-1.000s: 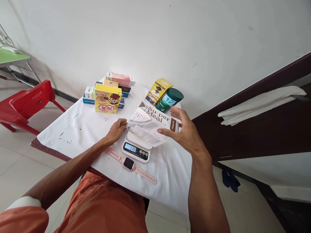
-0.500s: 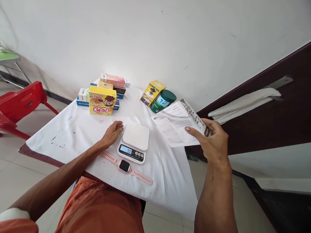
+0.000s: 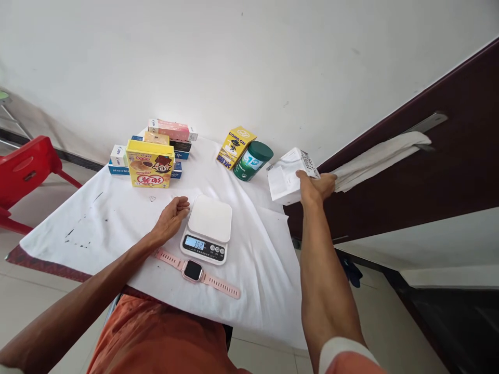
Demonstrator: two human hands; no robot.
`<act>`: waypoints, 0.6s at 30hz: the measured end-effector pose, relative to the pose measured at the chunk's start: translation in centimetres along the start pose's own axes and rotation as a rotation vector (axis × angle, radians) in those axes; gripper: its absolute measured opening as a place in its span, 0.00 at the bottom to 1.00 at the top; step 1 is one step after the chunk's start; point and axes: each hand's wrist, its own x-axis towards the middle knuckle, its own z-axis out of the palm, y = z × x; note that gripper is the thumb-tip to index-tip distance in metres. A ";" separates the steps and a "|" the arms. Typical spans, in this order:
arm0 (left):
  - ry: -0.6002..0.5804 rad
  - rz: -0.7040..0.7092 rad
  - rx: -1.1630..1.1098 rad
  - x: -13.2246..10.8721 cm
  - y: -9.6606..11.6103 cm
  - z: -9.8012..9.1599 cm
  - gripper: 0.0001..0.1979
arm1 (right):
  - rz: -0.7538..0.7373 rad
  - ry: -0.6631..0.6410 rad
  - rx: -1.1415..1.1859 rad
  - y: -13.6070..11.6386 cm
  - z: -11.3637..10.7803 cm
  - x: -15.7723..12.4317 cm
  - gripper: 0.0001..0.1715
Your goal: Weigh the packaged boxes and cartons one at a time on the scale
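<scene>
On the white tablecloth [image 3: 132, 223] my left hand [image 3: 171, 217] rests just left of a white kitchen scale [image 3: 210, 217]. Its fingers are loosely bent, with nothing in them. The platform of the scale bears nothing, and its display looks like 362. My right hand [image 3: 314, 188] grips a white box [image 3: 286, 176] with dark lettering, held up at the table's right edge, beside a green-lidded tub [image 3: 254, 160]. Fingers wrap its right side, the thumb lying across its face. A pink smartwatch [image 3: 193, 270] lies in front of the scale.
Several boxes, among them a yellow snack box [image 3: 150, 165] and a pink box [image 3: 171, 130], are stacked at the back left. A yellow COME ON box [image 3: 236, 148] leans by the tub. A white towel [image 3: 382, 158] hangs on the right; a red chair [image 3: 31, 166] stands left.
My right hand has moved the box toward the back, turning its printed text panel out of sight. The scale's display has gone from about 90 to 362. My left hand stays beside the scale.
</scene>
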 end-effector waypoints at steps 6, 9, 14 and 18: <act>0.004 0.000 0.025 -0.1 0.0 0.0 0.24 | 0.192 -0.025 0.009 -2.8 6.5 1.1 0.38; -0.002 -0.003 0.015 -0.1 0.0 0.1 0.23 | 0.222 -0.159 -0.068 -3.4 8.1 0.4 0.41; -0.019 -0.004 0.002 -0.1 -0.2 0.2 0.23 | 0.205 -0.266 -0.078 -3.4 7.7 0.0 0.42; 0.001 -0.003 0.019 -0.2 -0.2 0.4 0.21 | 0.164 -0.246 -0.097 -3.1 6.0 -0.9 0.45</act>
